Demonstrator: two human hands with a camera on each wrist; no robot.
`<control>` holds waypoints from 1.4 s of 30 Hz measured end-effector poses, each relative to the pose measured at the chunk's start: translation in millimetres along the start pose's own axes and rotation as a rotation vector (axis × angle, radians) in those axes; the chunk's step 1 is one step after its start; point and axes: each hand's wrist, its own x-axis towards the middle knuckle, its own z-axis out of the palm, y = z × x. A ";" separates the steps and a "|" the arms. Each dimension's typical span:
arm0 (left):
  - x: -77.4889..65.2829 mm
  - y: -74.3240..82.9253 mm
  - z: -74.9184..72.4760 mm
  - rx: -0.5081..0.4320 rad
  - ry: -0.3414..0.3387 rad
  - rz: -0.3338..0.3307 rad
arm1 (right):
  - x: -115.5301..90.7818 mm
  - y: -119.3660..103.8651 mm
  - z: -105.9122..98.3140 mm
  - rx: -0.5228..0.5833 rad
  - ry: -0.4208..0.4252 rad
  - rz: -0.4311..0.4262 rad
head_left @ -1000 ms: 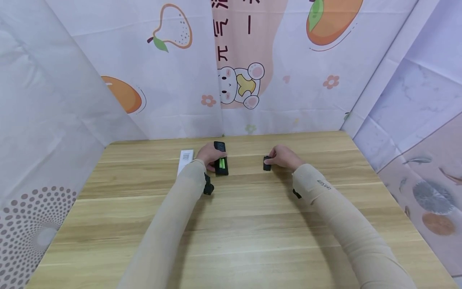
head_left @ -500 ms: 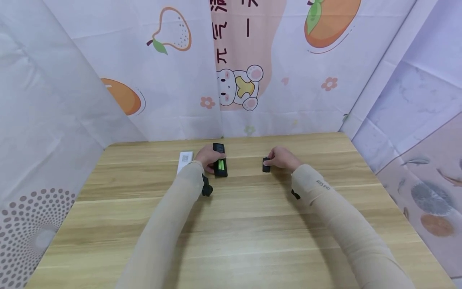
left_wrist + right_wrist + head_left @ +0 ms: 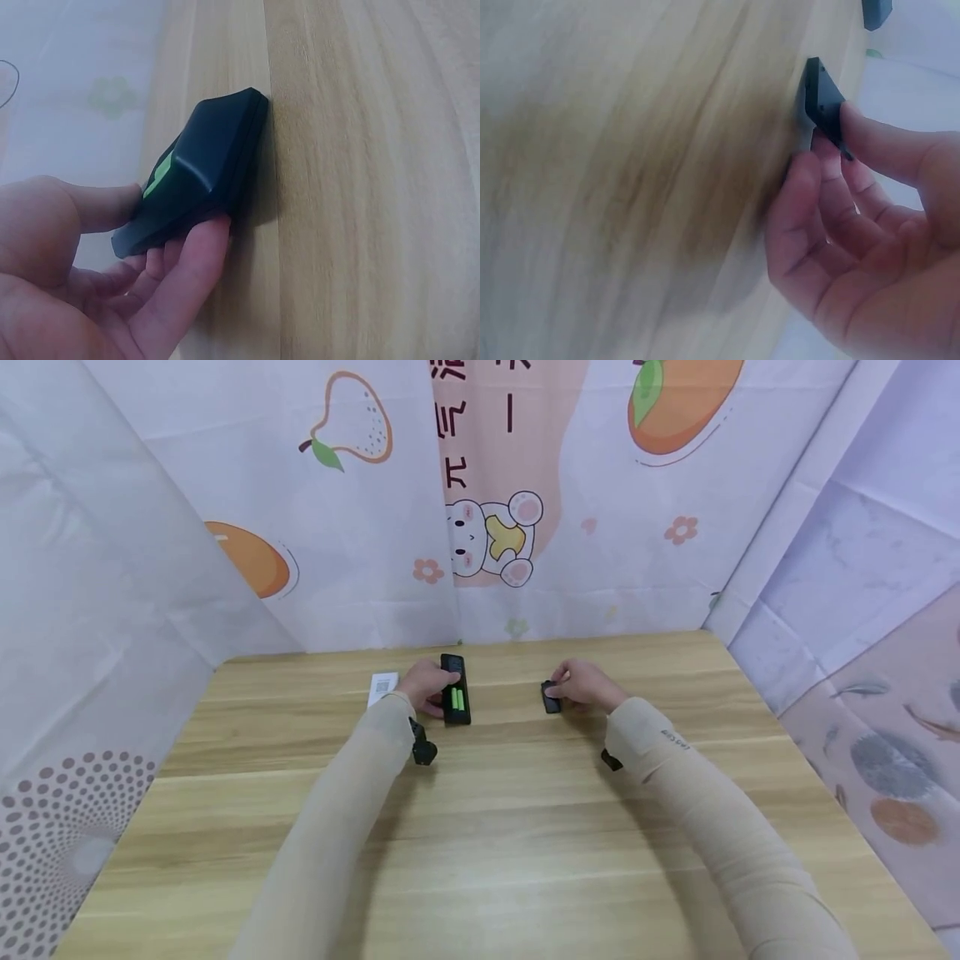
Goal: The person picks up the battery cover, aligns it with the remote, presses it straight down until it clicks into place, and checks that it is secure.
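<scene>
My left hand (image 3: 424,683) grips an oblong black handheld device (image 3: 455,666) by its left side, thumb over the face and fingers underneath. Its battery compartment lies uncovered, showing two green batteries (image 3: 457,699) side by side. From the left wrist, the device (image 3: 217,142) looks tilted, with a thick raised end and a sliver of green battery (image 3: 159,178). To the right, my right hand (image 3: 588,683) pinches a small black battery cover (image 3: 552,702) between thumb and fingers. In the right wrist view the thin cover (image 3: 823,99) is tilted, close over the wood.
A white box (image 3: 383,683) with a printed code lies left of my left hand, partly hidden by the sleeve. Both hands are near the back edge of the wooden table (image 3: 495,827). A printed curtain (image 3: 315,552) hangs right behind it, with more cloth at both sides.
My left thumb has shifted slightly left on the device, and more of the green batteries shows. In my right hand the battery cover has turned a little. Both hands hold the same things.
</scene>
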 end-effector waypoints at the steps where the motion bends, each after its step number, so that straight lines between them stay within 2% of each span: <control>1: 1.1 -0.5 -0.9 -0.005 -0.002 -0.001 | -0.1 -0.3 -0.3 0.038 -0.008 0.009; 6: 8.1 -4.4 -3.3 -0.033 -0.025 -0.002 | -1.6 -0.4 -0.4 0.143 -0.046 0.045; 14: 10.5 -3.9 -3.7 -0.079 -0.040 0.051 | -3.8 -6.2 1.0 0.225 -0.060 0.058; 23: 13.9 -2.1 0.0 -0.061 -0.084 0.071 | -1.4 -3.4 4.0 0.252 -0.054 0.055; 28: 16.0 -1.1 0.4 -0.054 -0.086 0.073 | -0.6 -3.6 6.2 0.271 -0.064 0.046; 35: 18.7 -2.5 -3.0 -0.091 -0.113 0.066 | 0.5 -9.1 9.9 0.269 -0.062 0.046; 42: 13.5 -0.9 -5.5 -0.160 -0.135 0.060 | 2.2 -13.1 12.2 0.317 -0.055 0.032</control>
